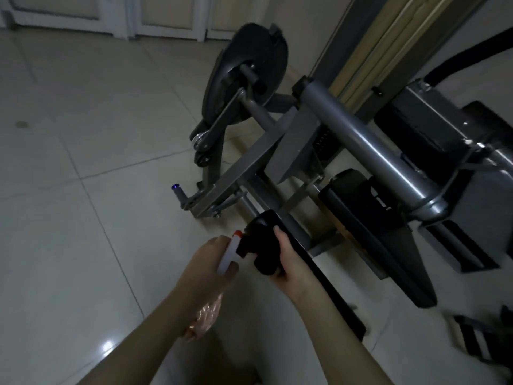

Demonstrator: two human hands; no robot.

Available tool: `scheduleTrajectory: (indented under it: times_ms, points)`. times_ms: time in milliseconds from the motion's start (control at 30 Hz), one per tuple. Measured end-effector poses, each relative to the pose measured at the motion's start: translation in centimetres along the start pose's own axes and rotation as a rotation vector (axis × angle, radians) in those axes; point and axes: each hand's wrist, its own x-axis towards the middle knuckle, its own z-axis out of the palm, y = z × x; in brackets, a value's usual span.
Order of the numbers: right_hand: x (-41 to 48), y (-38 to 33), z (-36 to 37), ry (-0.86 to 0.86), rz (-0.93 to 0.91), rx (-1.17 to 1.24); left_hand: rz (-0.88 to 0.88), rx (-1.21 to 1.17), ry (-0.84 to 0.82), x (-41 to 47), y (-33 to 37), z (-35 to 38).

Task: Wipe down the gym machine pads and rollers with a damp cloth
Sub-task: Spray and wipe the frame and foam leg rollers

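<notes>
My left hand point(202, 270) grips a clear spray bottle point(227, 257) with a white head and a red nozzle tip. The nozzle points at a bunched black cloth point(256, 245), almost touching it. My right hand point(291, 262) holds that cloth, fingers curled round it. Right behind the cloth runs a long black padded bar point(330, 287) of the gym machine, partly hidden by my right forearm. A wider black seat pad point(377, 234) lies to its right. A round black pad point(249, 65) stands farther back on the grey frame point(361, 134).
Pale glossy floor tiles point(83, 190) spread to the left and front. The machine's grey steel legs and a small end peg with a blue glint point(175, 187) stick out over the floor. White cabinet doors point(155, 15) line the far wall. Black foot plates point(472, 337) sit at the right.
</notes>
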Motion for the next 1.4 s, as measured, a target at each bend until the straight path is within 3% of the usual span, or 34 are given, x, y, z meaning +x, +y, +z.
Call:
scheduleTrajectory:
  times_ms: [567,833,1067,1233,1400]
  points:
    - [-4.1,-14.0,2.8,-0.228,-0.167,0.259,0.158,-0.111,0.022,10.1,10.6,-12.5]
    - [-4.8,-20.7,6.5,-0.138,-0.258,0.434,0.167,-0.208,-0.125,17.2,11.8,-18.1]
    - [-5.9,-25.9,7.8,0.115,-0.459,0.485,0.301,-0.131,-0.264,23.5,13.3,-22.5]
    - [-4.9,-27.7,5.9,0.293,-0.505,0.577,0.423,-0.139,-0.361,27.3,15.7,-23.0]
    - [-2.9,-28.8,2.8,0.410,-0.490,0.639,0.415,-0.202,-0.418,31.1,19.2,-21.9]
